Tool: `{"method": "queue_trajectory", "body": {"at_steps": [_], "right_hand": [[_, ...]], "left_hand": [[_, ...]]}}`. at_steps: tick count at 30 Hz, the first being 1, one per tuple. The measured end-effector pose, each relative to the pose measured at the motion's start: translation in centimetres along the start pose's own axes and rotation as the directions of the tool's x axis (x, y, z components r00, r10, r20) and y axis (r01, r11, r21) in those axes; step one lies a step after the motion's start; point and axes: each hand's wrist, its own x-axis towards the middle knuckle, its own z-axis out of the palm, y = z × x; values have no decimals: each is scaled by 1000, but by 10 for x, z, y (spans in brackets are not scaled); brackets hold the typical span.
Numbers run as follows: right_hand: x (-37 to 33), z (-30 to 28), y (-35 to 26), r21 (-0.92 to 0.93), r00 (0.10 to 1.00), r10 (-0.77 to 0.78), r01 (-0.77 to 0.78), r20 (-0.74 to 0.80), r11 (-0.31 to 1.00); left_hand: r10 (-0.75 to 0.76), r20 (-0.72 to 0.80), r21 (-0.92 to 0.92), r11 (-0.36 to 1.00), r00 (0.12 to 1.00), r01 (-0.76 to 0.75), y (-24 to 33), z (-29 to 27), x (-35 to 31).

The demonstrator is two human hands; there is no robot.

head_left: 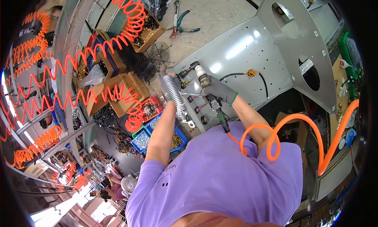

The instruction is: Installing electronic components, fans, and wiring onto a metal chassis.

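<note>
My left hand [170, 93], in a grey glove, grips a ribbed silver cylinder [174, 93] with a bracket at its lower end, held against the edge of a grey metal panel [244, 53]. My right hand [219, 90], also gloved, holds a pneumatic screwdriver [204, 79] whose tip points left at a brass fitting [184, 83] on the panel. An orange coiled air hose [275, 136] runs from the tool's base across my purple shirt to the right.
Cardboard boxes of small parts [126, 89], blue and red bins of screws [145, 138], wire fan guards [157, 55], a wrench and pliers [179, 24] lie on the bench. Orange coiled hoses [118, 34] hang at left. A second perforated panel [303, 41] stands at right. Other people sit far below left.
</note>
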Motion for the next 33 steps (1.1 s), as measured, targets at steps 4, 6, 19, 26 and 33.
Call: {"method": "queue_trajectory", "body": {"at_steps": [4, 6, 19, 26, 33], "right_hand": [[-1, 0, 3, 112, 1000, -9, 11, -21, 994], [0, -5, 2, 67, 1000, -7, 9, -21, 998], [-2, 4, -3, 44, 1000, 12, -11, -23, 999], [-6, 1, -5, 42, 1000, 23, -22, -11, 999], [0, 6, -13, -32, 1000, 5, -5, 6, 999]], "left_hand": [[-98, 50, -90, 991, 994, 102, 2, 2, -2], [16, -4, 6, 1000, 1000, -16, 20, 5, -6], [-57, -13, -59, 997, 998, 56, 12, -7, -5], [124, -36, 50, 991, 992, -122, 32, -1, -11], [-33, -53, 12, 999, 998, 34, -49, -4, 11]]}}
